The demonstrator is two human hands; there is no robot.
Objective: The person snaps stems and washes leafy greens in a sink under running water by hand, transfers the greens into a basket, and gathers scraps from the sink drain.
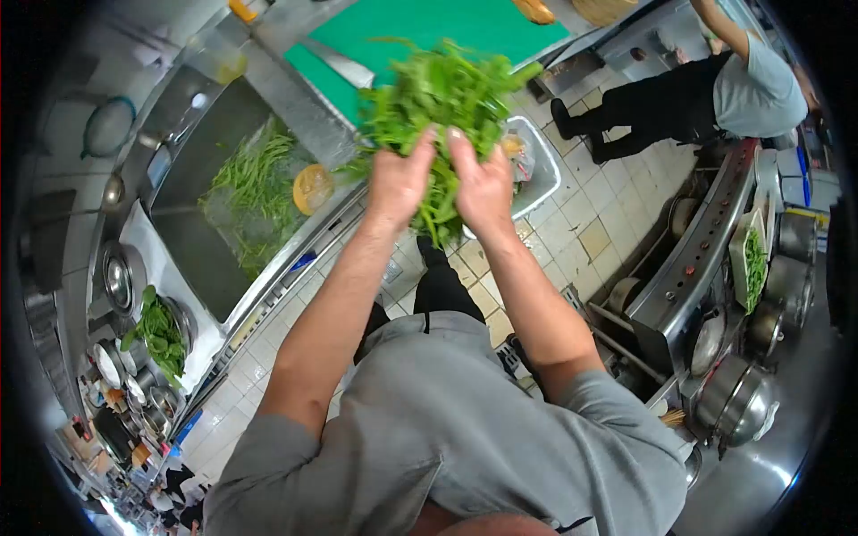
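Note:
A big bunch of leafy greens (447, 94) is gripped between my two hands, out in front of me. My left hand (400, 185) closes round its left side, thumb on top. On the other side, my right hand (483, 189) is closed on the same bunch, its thumb close to the left one. Stems hang below and between the hands. Behind the bunch lies a green cutting board (416, 27) with a wide-bladed knife (344, 64). Long green stalks (255, 170) float in the water of the metal sink (183, 228) to the left, beside a round yellow item (313, 188).
A white bin (547, 170) with some waste stands on the tiled floor (581, 210). Leafy greens (161, 335) rest in a bowl left of me. Another person (697, 94) stands at the upper right. Right of me are a stove (688, 255), pots (737, 397) and a tray of chopped greens (755, 263).

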